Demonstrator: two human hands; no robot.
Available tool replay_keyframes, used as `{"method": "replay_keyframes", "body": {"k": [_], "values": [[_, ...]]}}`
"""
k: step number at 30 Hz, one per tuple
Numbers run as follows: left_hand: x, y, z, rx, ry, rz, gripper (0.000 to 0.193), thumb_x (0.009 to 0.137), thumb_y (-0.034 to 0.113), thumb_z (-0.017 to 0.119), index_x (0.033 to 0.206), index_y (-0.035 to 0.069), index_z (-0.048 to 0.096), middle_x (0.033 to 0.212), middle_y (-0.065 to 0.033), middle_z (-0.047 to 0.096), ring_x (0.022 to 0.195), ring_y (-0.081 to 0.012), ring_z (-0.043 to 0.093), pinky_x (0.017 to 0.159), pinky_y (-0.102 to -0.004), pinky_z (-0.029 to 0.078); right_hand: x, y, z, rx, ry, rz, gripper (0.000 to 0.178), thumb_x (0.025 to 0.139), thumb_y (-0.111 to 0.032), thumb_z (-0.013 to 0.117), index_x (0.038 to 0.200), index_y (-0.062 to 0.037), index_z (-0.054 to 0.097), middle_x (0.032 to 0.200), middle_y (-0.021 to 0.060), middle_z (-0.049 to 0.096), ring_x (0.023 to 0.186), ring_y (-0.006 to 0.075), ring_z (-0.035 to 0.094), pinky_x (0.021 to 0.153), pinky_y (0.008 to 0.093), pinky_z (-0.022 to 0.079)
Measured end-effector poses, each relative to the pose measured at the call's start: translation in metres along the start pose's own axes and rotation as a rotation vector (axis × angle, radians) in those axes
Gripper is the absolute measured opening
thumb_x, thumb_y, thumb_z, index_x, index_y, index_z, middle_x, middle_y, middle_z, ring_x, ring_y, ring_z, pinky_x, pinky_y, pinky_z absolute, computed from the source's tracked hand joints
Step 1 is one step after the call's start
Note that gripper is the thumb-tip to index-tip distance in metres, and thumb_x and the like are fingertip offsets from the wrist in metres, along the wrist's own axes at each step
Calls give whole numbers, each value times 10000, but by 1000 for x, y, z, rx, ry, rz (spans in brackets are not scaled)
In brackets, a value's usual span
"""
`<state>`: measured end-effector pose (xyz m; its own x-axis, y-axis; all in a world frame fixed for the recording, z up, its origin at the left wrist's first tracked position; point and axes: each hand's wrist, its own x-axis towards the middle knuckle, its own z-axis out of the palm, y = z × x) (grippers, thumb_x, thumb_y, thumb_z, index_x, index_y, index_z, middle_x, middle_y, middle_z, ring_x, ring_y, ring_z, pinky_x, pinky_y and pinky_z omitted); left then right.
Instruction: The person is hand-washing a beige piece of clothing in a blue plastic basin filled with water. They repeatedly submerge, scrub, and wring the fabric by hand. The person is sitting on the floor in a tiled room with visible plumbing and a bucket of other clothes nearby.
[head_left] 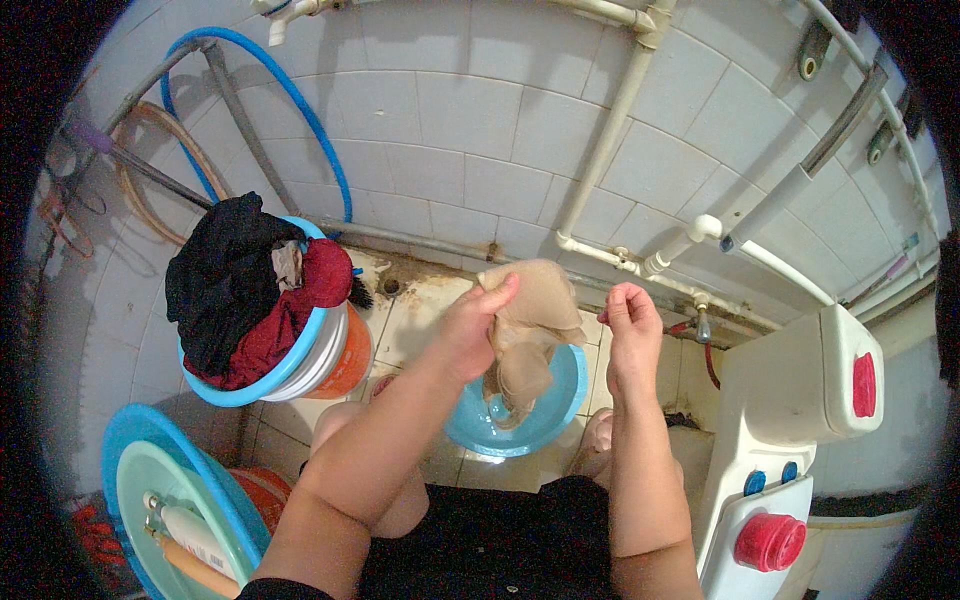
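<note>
Above a light-blue basin [560,410] on the tiled floor hangs a wet-looking beige bra [535,300], with rounded cups and its lower end drooping into the basin. My left hand [477,330] is closed on its left edge, the thumb pressed on top. To the right of the bra, my right hand [632,330] is raised with its thumb and fingertips pinched together. Whether a thin strap or nothing lies in that pinch is too small to make out. A gap shows between the right fingers and the main body of the bra.
At left, a bucket [345,350] supports a blue tub [225,395] piled with black clothes [215,280] and dark-red clothes [270,335]. Nested basins [135,480] stand nearer. A white toilet [790,370] with red covers is at right. Pipes [610,150] and a blue hose [300,90] line the wall.
</note>
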<state>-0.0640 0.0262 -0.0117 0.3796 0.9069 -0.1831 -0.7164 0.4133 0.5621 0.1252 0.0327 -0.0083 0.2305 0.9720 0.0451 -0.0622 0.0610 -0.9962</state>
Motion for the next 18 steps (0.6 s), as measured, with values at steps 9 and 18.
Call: {"method": "replay_keyframes", "body": {"k": [9, 18], "values": [[2, 28, -19, 19, 33, 168, 443, 898, 324, 448, 1216, 16, 428, 1178, -115, 526, 1088, -268, 507, 953, -409, 377, 7, -7, -20, 280, 7, 275, 111, 876, -204, 548, 864, -95, 561, 760, -27, 541, 676, 79, 475, 656, 225, 399], [3, 31, -13, -94, 16, 169, 448, 915, 332, 410, 1238, 23, 405, 1214, -116, 504, 1113, -262, 489, 965, -424, 366, 0, 0, -14, -22, -140, 149, 117, 833, -133, 584, 929, -68, 594, 838, 10, 575, 782, 94, 512, 716, 237, 412]]}}
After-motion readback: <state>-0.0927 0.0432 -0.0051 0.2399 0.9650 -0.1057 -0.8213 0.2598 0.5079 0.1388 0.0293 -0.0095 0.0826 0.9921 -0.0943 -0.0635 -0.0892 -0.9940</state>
